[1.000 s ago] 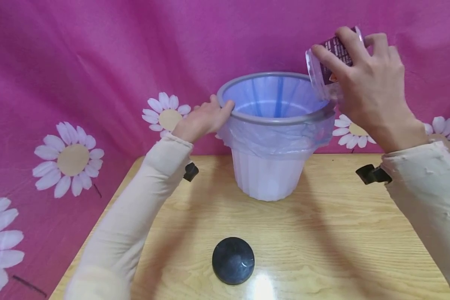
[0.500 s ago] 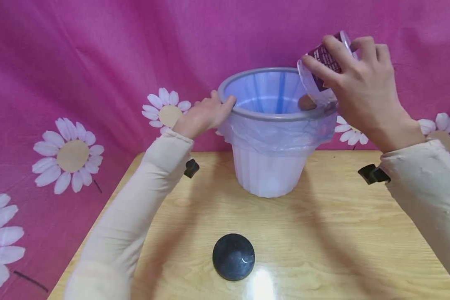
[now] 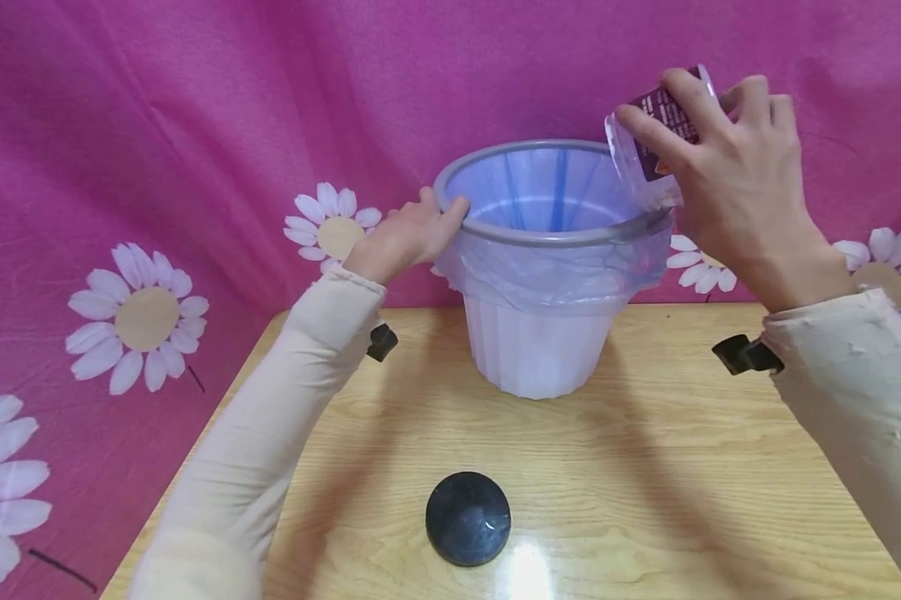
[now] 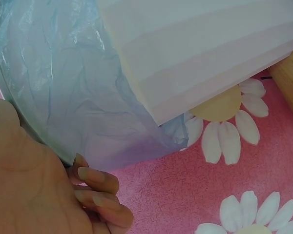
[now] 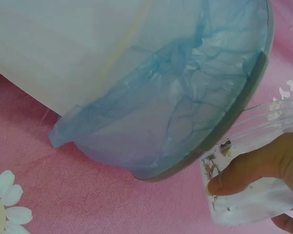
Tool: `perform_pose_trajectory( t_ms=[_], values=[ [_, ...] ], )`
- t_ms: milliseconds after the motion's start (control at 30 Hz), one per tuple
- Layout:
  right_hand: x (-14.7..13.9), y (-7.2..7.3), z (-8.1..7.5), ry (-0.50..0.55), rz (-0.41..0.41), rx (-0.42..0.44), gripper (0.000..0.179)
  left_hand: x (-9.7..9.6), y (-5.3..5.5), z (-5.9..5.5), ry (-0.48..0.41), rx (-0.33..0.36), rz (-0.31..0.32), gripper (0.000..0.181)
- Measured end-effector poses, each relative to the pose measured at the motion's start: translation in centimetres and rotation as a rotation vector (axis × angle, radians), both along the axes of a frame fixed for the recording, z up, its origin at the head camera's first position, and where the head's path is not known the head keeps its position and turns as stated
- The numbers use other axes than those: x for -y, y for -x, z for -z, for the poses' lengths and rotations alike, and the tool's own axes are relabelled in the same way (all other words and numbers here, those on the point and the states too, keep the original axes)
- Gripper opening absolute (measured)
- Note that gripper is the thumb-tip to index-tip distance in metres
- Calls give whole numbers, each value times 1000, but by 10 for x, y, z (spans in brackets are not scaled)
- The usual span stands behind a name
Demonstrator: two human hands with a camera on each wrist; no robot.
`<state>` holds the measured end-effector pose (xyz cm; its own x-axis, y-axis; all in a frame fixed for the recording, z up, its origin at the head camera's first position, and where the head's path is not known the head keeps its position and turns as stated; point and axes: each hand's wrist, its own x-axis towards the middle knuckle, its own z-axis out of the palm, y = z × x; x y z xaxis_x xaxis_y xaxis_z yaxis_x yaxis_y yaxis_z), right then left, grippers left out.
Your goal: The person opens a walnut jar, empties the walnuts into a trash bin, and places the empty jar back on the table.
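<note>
A white ribbed trash bin (image 3: 536,358) stands on the table, with a translucent bluish bin liner (image 3: 533,275) folded over its grey rim (image 3: 548,238). My left hand (image 3: 408,236) grips the left side of that rim, thumb on top; several bent fingertips (image 4: 100,179) show outside it in the left wrist view. At the opposite side, my right hand (image 3: 750,187) holds a clear plastic jar (image 3: 632,167) with a dark printed label, tilted mouth down over the rim. Brown residue clings inside the jar (image 5: 244,207) in the right wrist view, where the thumb presses its wall.
A round black lid (image 3: 468,518) lies on the wooden table (image 3: 570,467) near the front. Behind and left hangs a magenta cloth (image 3: 217,100) with daisy prints, close to the bin's back.
Half a second ago the jar dipped lower left with a brown lump at its mouth; now it is slightly higher and further right, and the lump is out of sight. Left hand stays put.
</note>
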<state>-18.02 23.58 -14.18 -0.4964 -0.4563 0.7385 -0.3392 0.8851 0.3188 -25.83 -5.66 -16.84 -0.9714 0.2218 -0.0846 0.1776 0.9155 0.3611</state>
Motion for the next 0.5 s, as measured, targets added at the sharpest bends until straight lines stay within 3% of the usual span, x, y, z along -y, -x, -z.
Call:
perform_pose_trajectory(
  t_ms=[333,500],
  values=[
    [-8,1,-1,75,-4,-41,89,3,0,-2,19,-2,3,79],
    [-2,5,2,32,-16,2,92,4,-1,-2,10,10,-1,79]
  ],
)
